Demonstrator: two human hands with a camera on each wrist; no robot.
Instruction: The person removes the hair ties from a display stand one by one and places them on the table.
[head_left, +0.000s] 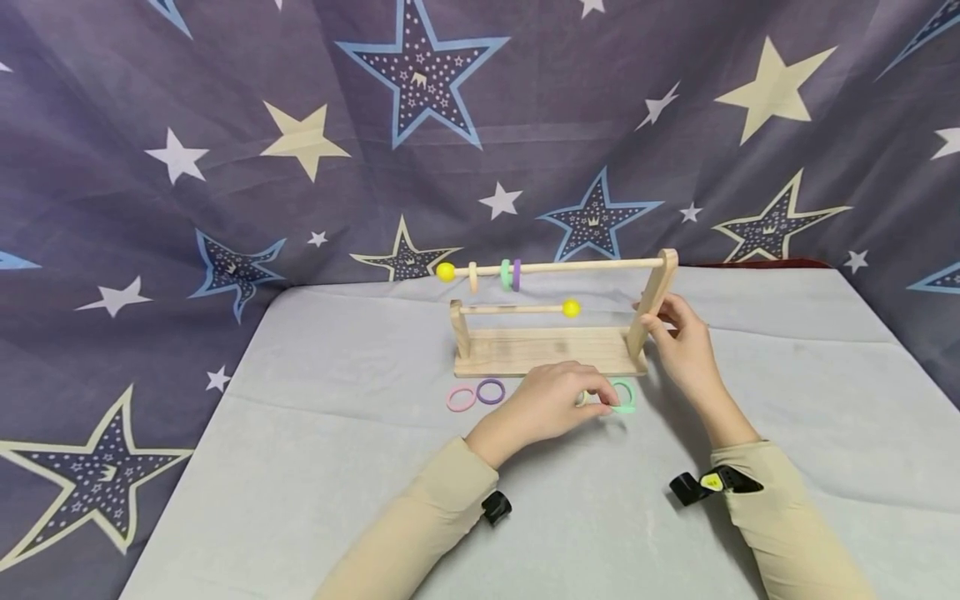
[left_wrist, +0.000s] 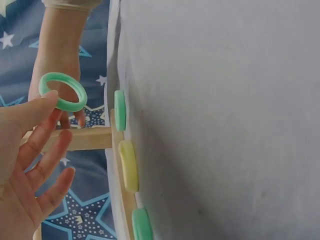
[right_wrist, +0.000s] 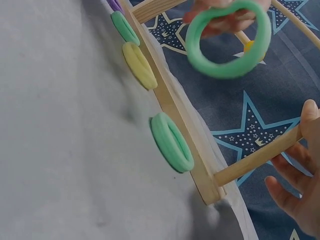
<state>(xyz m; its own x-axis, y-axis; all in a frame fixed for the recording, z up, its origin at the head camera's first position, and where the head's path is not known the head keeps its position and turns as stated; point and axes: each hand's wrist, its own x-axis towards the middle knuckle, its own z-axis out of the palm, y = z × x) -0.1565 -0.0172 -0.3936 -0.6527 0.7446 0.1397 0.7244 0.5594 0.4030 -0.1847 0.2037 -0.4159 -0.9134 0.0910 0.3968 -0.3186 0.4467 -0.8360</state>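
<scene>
My left hand pinches a green ring between thumb and index finger, raised in front of the wooden stand. My right hand grips the stand's right upright. Three rings hang on the upper rod: a pale orange one, a green one and a purple one. Along the base's front edge, the right wrist view has a yellow ring lying between two green rings, the nearer green ring by the upright. The left hand partly hides this row in the head view.
A pink ring and a purple ring lie at the front left of the base. The shorter lower rod ends in a yellow ball; another yellow ball tips the upper rod. A star-patterned cloth hangs behind the table.
</scene>
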